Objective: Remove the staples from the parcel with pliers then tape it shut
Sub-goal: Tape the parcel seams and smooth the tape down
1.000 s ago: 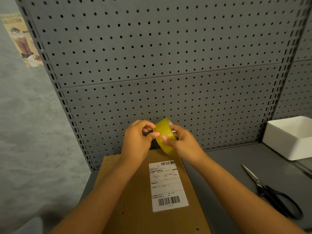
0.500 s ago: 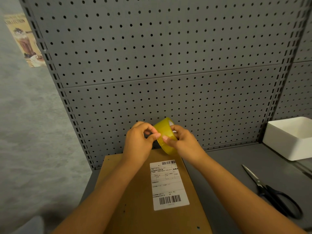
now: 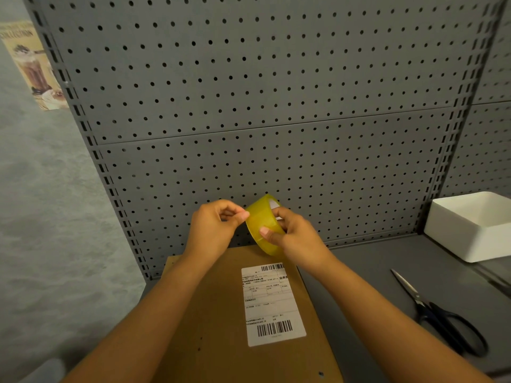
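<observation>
A flat brown cardboard parcel lies on the grey shelf in front of me, with a white shipping label on its top and small holes near its front edge. Above its far edge I hold a roll of yellowish clear tape on edge. My right hand grips the roll, thumb on its outer face. My left hand is pinched at the roll's left edge, fingertips together on the tape end. No pliers are in view.
Black-handled scissors lie on the grey shelf to the right of the parcel. A white open box stands at the back right. A grey pegboard wall rises right behind my hands.
My left hand's fingertips have shifted slightly up along the roll's edge, pinching at the tape end. The roll and my right hand stay almost in place.
</observation>
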Available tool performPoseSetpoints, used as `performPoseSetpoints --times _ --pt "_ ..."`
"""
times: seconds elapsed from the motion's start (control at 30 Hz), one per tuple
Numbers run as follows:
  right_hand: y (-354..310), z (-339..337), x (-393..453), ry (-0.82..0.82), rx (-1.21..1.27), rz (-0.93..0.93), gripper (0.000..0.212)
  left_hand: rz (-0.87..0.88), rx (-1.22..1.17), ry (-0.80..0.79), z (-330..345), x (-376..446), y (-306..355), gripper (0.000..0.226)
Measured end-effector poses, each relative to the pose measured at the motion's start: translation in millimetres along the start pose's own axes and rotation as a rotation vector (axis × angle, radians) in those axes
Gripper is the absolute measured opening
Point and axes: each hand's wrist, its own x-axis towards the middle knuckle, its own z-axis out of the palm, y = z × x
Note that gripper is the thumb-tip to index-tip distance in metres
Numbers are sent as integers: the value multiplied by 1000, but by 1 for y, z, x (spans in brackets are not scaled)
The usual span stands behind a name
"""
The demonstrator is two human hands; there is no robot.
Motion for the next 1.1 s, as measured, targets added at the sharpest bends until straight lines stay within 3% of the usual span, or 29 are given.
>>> performPoseSetpoints --times 0.23,0.4,0.57,0.73,0.83,0.97,1.1 --pt "-2 4 0 9 -62 5 46 43 304 -10 11 9 -2 14" --pt "-5 4 -1 26 -86 -10 43 -29 397 -136 14 15 4 28" --pt "-9 4 -1 50 -123 -17 45 -52 299 -259 7 12 8 19" --pt "-10 0 -2 45 -53 8 41 -162 -8 -137 0 10 5 19" --pt "-10 1 -1 37 -63 1 38 -116 47 -136 3 6 5 26" --pt "-8 4 -1 19 -103 0 46 -51 122 -79 11 7 2 14" --pt "-10 5 -3 36 -165 -37 45 -36 200 -89 11 10 6 15"
